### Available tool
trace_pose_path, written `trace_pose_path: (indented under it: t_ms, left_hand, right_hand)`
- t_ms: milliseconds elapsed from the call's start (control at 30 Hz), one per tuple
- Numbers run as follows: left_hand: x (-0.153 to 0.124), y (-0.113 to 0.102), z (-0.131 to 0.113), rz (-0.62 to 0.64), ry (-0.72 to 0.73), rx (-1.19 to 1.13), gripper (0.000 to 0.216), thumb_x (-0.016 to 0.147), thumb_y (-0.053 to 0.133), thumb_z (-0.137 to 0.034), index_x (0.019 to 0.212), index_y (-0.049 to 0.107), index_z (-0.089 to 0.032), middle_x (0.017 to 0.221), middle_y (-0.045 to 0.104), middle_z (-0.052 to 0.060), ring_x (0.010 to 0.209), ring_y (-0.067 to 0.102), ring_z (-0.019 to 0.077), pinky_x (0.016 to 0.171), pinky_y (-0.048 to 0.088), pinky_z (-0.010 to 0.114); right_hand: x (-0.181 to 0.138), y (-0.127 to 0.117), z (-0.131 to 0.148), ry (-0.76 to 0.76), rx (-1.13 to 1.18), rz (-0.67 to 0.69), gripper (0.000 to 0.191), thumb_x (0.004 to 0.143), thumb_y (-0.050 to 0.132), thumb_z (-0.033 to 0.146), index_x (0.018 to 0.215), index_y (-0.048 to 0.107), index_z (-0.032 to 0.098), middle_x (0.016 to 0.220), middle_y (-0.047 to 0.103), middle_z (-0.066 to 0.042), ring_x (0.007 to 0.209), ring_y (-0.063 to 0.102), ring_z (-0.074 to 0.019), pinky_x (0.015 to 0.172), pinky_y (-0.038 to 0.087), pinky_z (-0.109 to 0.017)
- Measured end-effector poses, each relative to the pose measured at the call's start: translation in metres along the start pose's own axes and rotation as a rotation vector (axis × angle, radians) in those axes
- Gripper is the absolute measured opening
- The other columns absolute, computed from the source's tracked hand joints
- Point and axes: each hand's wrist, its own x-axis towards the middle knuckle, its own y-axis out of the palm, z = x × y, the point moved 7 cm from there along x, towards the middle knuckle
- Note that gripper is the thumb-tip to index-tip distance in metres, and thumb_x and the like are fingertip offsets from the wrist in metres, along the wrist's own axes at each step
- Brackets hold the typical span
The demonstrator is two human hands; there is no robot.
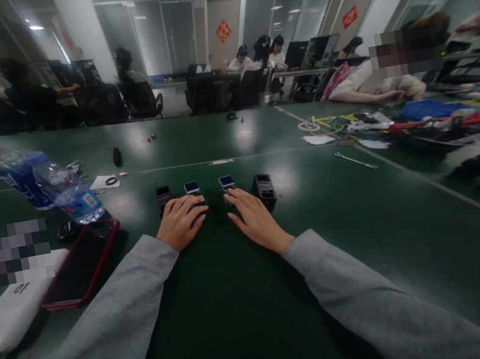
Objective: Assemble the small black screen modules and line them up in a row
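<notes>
My left hand lies palm down with its fingers stretched over the near ends of a black box-shaped device and a small device with a screen. Opposite it, my right hand is also open, its fingertips at the near end of a second small screen device. Just right of that hand stands another black box-shaped device with openings in its front. The four stand in a rough row on the green table. Whether the fingers press on the devices is hard to make out.
To the left are a red-edged phone, a white device and plastic bottles. A wrench lies to the right, before tangled cables. A person leans on the table's far right.
</notes>
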Motion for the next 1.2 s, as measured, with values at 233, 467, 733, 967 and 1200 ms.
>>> trace_pose_path:
  t_ms: [233, 467, 733, 967, 1200]
  left_hand:
    - [-0.001, -0.002, 0.008, -0.066, -0.084, 0.159, 0.040, 0.089, 0.051, -0.029, 0.129, 0.052, -0.029, 0.135, 0.054, 0.007, 0.129, 0.042, 0.0298, 0.106, 0.018, 0.054]
    - [-0.002, 0.003, 0.005, -0.028, -0.002, 0.210, 0.039, 0.093, 0.046, -0.030, 0.131, 0.048, -0.028, 0.132, 0.058, 0.006, 0.130, 0.044, 0.0263, 0.106, 0.018, 0.057]
    - [-0.001, 0.000, 0.001, -0.015, 0.025, 0.196, 0.035, 0.092, 0.046, -0.031, 0.126, 0.051, -0.028, 0.128, 0.061, 0.006, 0.128, 0.046, 0.0262, 0.106, 0.021, 0.056]
    - [-0.001, -0.013, 0.008, -0.156, -0.140, 0.220, 0.038, 0.092, 0.045, -0.035, 0.128, 0.050, -0.023, 0.131, 0.058, 0.008, 0.128, 0.044, 0.0272, 0.105, 0.026, 0.051]
    - [-0.008, -0.018, 0.043, -0.258, -0.408, 0.181, 0.031, 0.090, 0.046, -0.031, 0.118, 0.056, -0.024, 0.129, 0.057, 0.006, 0.126, 0.044, 0.0283, 0.103, 0.032, 0.051]
  right_hand:
    - [0.000, 0.001, -0.005, 0.042, 0.002, -0.002, 0.047, 0.097, 0.042, 0.029, 0.141, 0.034, 0.017, 0.145, 0.035, -0.011, 0.136, 0.029, -0.0241, 0.109, 0.034, -0.045]
    - [0.001, 0.003, -0.004, 0.018, 0.011, 0.008, 0.050, 0.097, 0.041, 0.028, 0.144, 0.031, 0.017, 0.148, 0.031, -0.009, 0.138, 0.025, -0.0232, 0.113, 0.029, -0.044]
    - [0.000, 0.004, -0.006, 0.029, 0.028, 0.002, 0.050, 0.096, 0.042, 0.028, 0.144, 0.030, 0.021, 0.149, 0.030, -0.008, 0.138, 0.025, -0.0240, 0.111, 0.032, -0.047]
    - [-0.003, -0.004, -0.009, 0.135, -0.143, -0.101, 0.046, 0.096, 0.042, 0.031, 0.140, 0.033, 0.020, 0.151, 0.021, -0.011, 0.140, 0.014, -0.0265, 0.114, 0.014, -0.052]
    - [-0.009, 0.000, -0.034, 0.320, -0.182, -0.182, 0.041, 0.096, 0.038, 0.036, 0.130, 0.042, 0.013, 0.138, 0.037, -0.018, 0.134, 0.027, -0.0297, 0.109, 0.015, -0.054]
